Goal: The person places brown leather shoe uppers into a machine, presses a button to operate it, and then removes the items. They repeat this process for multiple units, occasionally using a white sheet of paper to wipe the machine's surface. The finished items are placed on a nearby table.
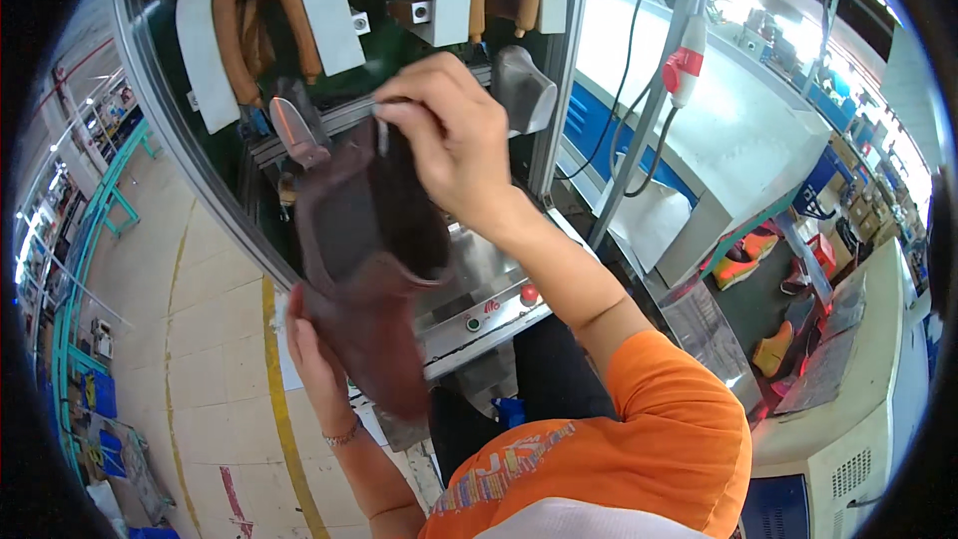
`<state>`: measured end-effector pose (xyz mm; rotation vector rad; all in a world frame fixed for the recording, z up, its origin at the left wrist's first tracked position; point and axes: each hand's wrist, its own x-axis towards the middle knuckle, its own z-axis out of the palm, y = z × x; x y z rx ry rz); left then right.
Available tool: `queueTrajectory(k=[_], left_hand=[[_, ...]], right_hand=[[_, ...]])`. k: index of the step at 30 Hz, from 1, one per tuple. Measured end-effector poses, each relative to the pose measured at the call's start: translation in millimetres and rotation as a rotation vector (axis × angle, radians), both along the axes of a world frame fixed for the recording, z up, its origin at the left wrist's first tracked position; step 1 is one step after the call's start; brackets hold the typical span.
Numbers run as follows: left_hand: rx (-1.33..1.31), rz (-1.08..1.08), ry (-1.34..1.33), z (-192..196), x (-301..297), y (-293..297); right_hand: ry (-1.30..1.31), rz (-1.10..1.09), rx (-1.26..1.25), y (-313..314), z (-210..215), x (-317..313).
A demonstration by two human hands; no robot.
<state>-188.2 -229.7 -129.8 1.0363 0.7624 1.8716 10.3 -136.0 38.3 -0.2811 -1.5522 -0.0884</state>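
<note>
A dark brown shoe upper (369,260) hangs between my hands in front of a machine. My left hand (311,354) grips its lower end from underneath. My right hand (449,130) pinches its top edge next to a grey metal shoe form (524,88) on the machine. A second metal form (291,130) stands to the left, just above the upper's other top corner.
The machine (329,0) has two white pads lined with tan U-shaped cushions and a metal shelf with red and green buttons (499,307). A cable with a red plug (684,65) hangs at right. Orange shoes (743,260) lie lower right. Tiled floor with a yellow line (279,419) is at left.
</note>
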Motion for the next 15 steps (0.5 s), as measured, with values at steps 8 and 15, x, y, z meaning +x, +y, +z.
queueTrajectory(k=[8,15], left_hand=[[-0.228,-0.762,-0.344,-6,130,-9],[-0.154,-0.814,-0.124,-27,222,1]], right_hand=[[-0.046,0.125,-0.464,-1,-79,154],[0.274,0.104,-0.726,-46,-140,262]])
